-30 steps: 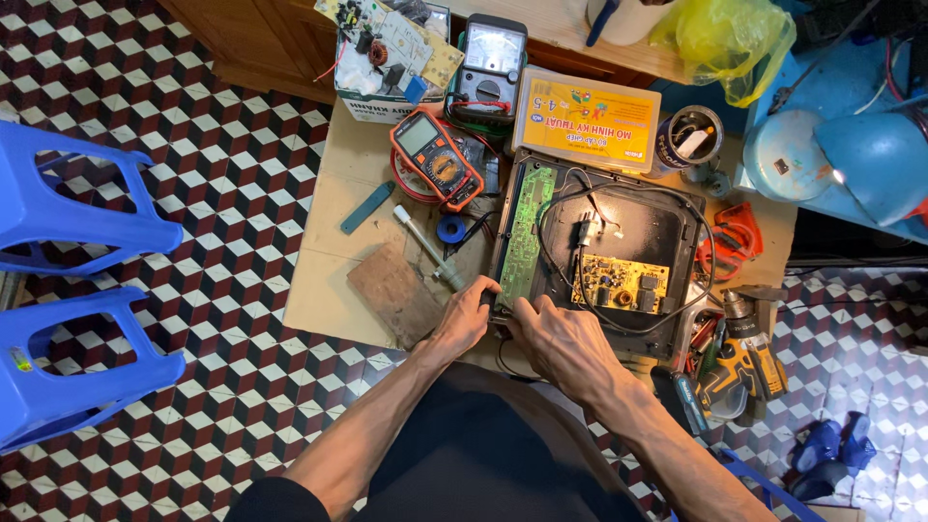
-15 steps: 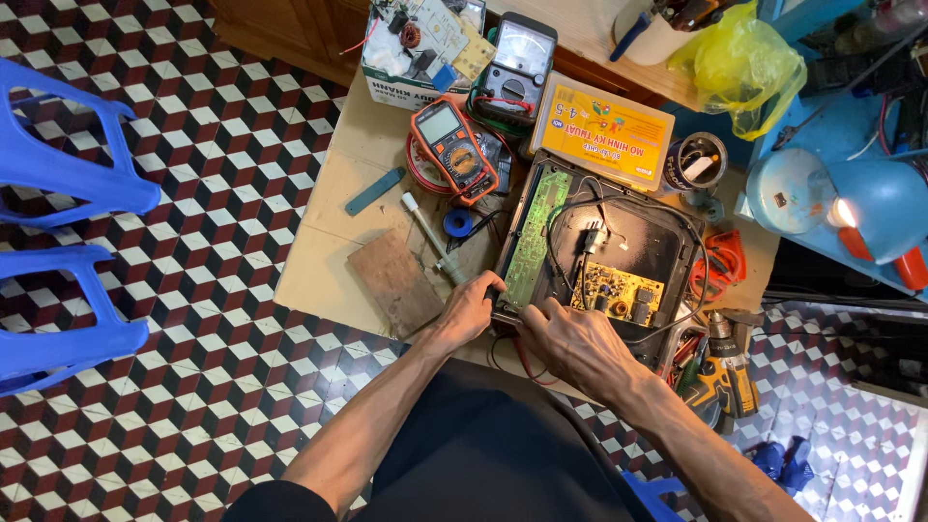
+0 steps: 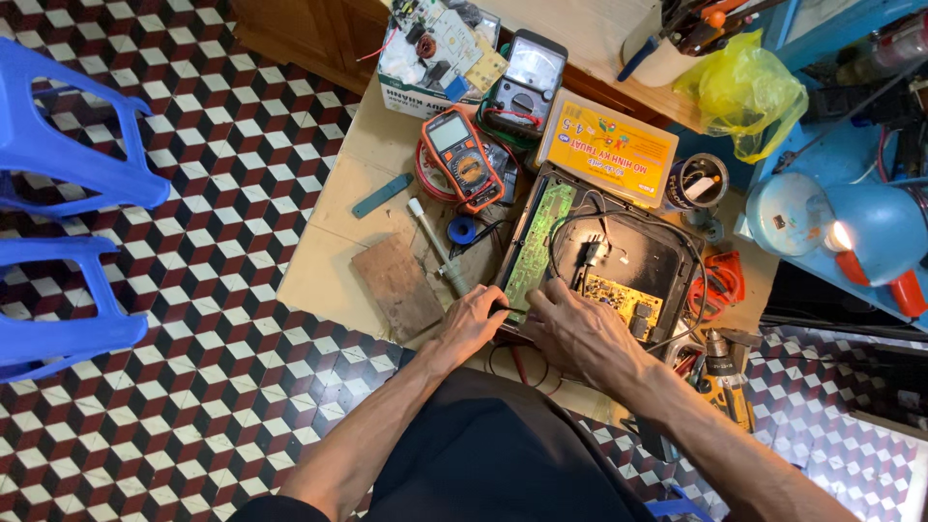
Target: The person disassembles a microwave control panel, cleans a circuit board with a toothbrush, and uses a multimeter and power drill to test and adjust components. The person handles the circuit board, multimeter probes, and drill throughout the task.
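Head view: both hands meet at the near edge of an opened black device case [image 3: 667, 253].
Left hand [image 3: 474, 324]: fingers curled, tips pinching the near end of the green circuit board [image 3: 536, 242]; exact hold hidden.
Right hand [image 3: 580, 333]: half-open, fingertips pressing the case edge just right of the left hand.
Beyond the hands: orange multimeter [image 3: 462, 159].
Left of the hands: wooden block [image 3: 396, 287].
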